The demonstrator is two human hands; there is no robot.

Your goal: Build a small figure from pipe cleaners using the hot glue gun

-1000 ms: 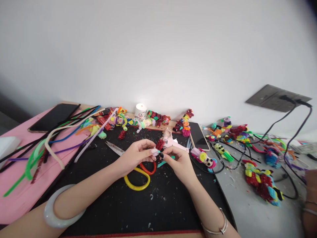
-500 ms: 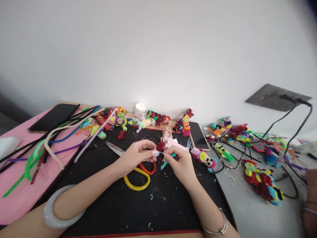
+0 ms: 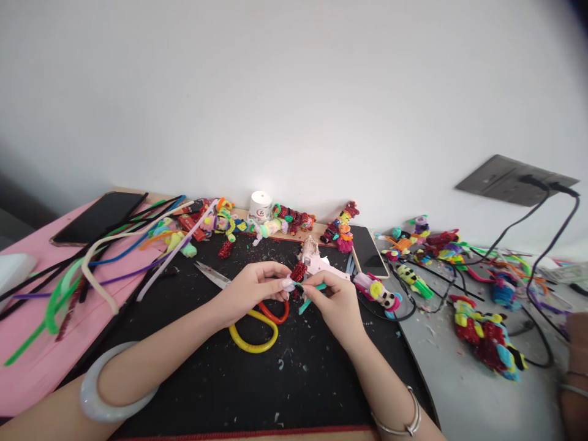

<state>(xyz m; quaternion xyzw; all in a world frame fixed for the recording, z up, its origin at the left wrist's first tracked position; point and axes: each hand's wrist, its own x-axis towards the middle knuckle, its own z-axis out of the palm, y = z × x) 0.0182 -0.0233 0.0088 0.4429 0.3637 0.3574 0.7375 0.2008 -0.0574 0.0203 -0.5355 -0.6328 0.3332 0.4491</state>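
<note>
My left hand (image 3: 264, 285) is closed on a small red glittery pipe-cleaner figure (image 3: 299, 271), whose lower part is hidden by fingers. Against it, my right hand (image 3: 333, 300) pinches a teal pipe cleaner (image 3: 312, 298) with dark bits beside it. The fingertips of both hands nearly meet. Under my left hand lie scissors (image 3: 253, 346) with yellow and red handles, blades pointing left. Just behind the hands rests a pink glue gun (image 3: 321, 264), partly covered by them.
Loose pipe cleaners (image 3: 98, 263) spread over a pink board (image 3: 34, 343) at left, with a dark phone (image 3: 98, 217). Finished figures (image 3: 376, 293) lie along the back and right. Another phone (image 3: 370, 251), a white paper roll (image 3: 261, 207), cables (image 3: 537, 275) and another person's arm (image 3: 576, 367) also show.
Both hands stay in nearly the same place. The fingertips have shifted slightly, and a little more of the teal strip shows between them.
</note>
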